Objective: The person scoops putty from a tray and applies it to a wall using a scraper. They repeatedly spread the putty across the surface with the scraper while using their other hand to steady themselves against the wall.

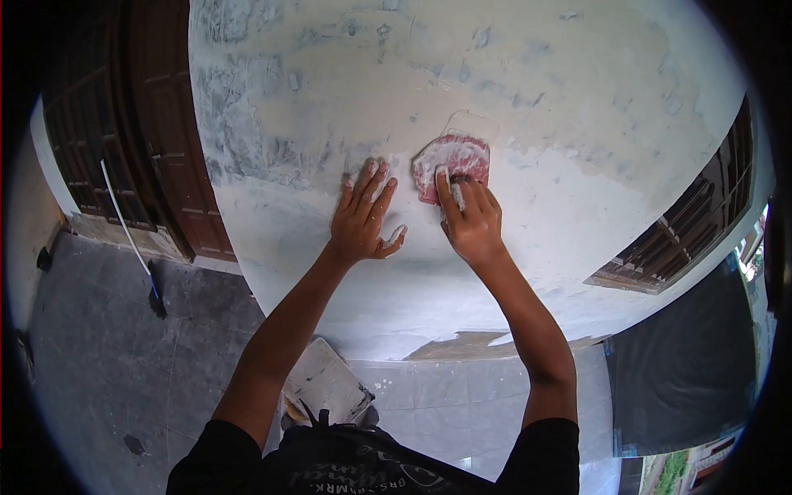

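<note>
My right hand [472, 216] grips a flat reddish putty scraper [472, 157] and holds it against the wall [528, 206]. White paste is smeared across the scraper's face, and a thin wet outline shows on the wall just above it. To the left, my left hand [365, 213] rests on the wall with fingers stretched and thumb out to the side. White residue coats its fingertips and thumb. Around both hands the surface is whitish below and more beige above, with grey-blue patches at the upper left.
A brown wooden door [177, 132] stands on the left, with a long-handled broom [128, 223] near it. Below my left arm is a stained pale board or container [328, 381]. A slatted window [689, 219] and dark sheet [689, 375] are on the right. Grey tiles [202, 363] cover the floor.
</note>
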A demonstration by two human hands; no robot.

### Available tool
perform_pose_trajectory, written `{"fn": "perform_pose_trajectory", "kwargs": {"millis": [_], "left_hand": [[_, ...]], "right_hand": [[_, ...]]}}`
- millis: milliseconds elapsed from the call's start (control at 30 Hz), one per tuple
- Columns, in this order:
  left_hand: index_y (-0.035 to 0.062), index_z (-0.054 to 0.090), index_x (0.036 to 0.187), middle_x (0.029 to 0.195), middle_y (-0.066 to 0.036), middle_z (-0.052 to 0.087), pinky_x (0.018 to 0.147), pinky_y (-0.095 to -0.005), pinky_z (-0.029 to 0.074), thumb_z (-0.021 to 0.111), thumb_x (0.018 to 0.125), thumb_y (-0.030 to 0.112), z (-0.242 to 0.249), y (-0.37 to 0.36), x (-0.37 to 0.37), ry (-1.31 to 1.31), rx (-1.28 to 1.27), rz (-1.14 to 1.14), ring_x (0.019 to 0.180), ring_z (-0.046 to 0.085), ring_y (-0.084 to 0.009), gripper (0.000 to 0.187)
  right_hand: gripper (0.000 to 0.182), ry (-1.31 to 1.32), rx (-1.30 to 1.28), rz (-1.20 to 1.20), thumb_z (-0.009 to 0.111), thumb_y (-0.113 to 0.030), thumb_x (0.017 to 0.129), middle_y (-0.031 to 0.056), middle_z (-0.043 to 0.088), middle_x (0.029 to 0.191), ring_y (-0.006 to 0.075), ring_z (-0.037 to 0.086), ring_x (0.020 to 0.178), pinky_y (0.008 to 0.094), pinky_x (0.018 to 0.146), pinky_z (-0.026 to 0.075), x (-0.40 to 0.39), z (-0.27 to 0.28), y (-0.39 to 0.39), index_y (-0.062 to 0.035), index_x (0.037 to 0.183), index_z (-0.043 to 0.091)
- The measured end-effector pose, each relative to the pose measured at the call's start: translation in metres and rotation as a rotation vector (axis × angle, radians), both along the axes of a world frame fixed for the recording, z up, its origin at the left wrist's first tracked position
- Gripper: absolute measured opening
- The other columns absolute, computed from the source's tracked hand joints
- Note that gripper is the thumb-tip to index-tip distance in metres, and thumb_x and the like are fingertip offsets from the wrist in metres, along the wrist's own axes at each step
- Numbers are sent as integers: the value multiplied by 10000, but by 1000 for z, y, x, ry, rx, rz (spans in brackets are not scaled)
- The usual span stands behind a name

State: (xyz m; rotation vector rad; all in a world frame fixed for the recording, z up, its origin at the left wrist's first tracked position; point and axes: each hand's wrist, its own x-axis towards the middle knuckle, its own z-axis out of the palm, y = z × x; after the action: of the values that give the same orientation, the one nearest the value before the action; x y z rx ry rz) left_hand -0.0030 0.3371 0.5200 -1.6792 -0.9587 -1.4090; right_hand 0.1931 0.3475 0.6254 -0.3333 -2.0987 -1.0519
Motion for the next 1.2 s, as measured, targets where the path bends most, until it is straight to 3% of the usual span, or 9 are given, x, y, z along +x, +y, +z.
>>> {"fn": "perform_pose_trajectory", "kwargs": {"millis": [167, 267, 400, 567, 700, 900, 1033, 1200], "left_hand": [[-17, 449, 1348, 1432, -223, 419, 1142, -516, 133, 528, 840, 398, -1, 0, 0, -5, -9, -21, 1364, 373, -347, 661], [-18, 449, 1349, 1426, -229, 424, 1148, -502, 121, 515, 843, 398, -1, 1, 1, -6, -10, -21, 1364, 372, -348, 658], [-35, 456, 1338, 1416, -236, 434, 1157, -479, 109, 497, 850, 401, -1, 0, 0, -4, -27, -5, 1366, 368, -349, 657], [-58, 475, 1312, 1405, -245, 443, 1157, -481, 110, 485, 857, 395, 1, 0, 0, -2, -10, 0, 1362, 372, -358, 642], [-57, 480, 1307, 1401, -246, 448, 1153, -488, 123, 481, 859, 392, -1, 1, -1, -13, -16, -14, 1354, 381, -367, 634], [-45, 480, 1315, 1396, -244, 454, 1143, -491, 156, 477, 858, 389, -1, 1, -1, -16, -4, -22, 1347, 392, -368, 631], [-49, 483, 1310, 1395, -246, 454, 1141, -496, 156, 469, 858, 394, -1, 0, 1, -19, -20, -36, 1343, 397, -370, 633], [-59, 488, 1298, 1399, -252, 446, 1137, -505, 162, 452, 861, 407, -2, 1, -1, -15, -8, -17, 1342, 396, -377, 640]], "right_hand": [[529, -50, -81, -13, 605, 2, 612, 117, 547, 870, 250, 587, 791, 351, 647, 521, 11, -22, -7, 28, 1139, 630], [529, -37, -73, 105, 602, 5, 590, 100, 533, 815, 238, 577, 727, 344, 588, 509, 19, -29, -20, 2, 1116, 661], [518, 46, 30, 131, 598, 3, 572, 90, 502, 785, 226, 533, 641, 337, 527, 474, 22, 12, -30, 5, 1084, 678], [463, 63, 144, 70, 604, -3, 635, 89, 512, 793, 221, 544, 661, 321, 534, 462, 4, 45, -7, 5, 1095, 663], [430, 20, 131, 6, 595, -7, 677, 82, 526, 788, 198, 558, 664, 304, 545, 472, 2, 13, 7, 13, 1104, 647], [469, -33, 17, 39, 585, 14, 648, 84, 537, 780, 180, 566, 646, 293, 548, 484, 16, -29, -10, 6, 1112, 656], [478, 64, 49, 169, 589, 20, 611, 98, 551, 792, 195, 573, 646, 307, 519, 482, 17, 3, -25, -1, 1081, 678], [454, 86, 189, 133, 598, 1, 639, 81, 524, 798, 204, 554, 631, 309, 537, 476, 0, 37, -6, -5, 1086, 672]]}}
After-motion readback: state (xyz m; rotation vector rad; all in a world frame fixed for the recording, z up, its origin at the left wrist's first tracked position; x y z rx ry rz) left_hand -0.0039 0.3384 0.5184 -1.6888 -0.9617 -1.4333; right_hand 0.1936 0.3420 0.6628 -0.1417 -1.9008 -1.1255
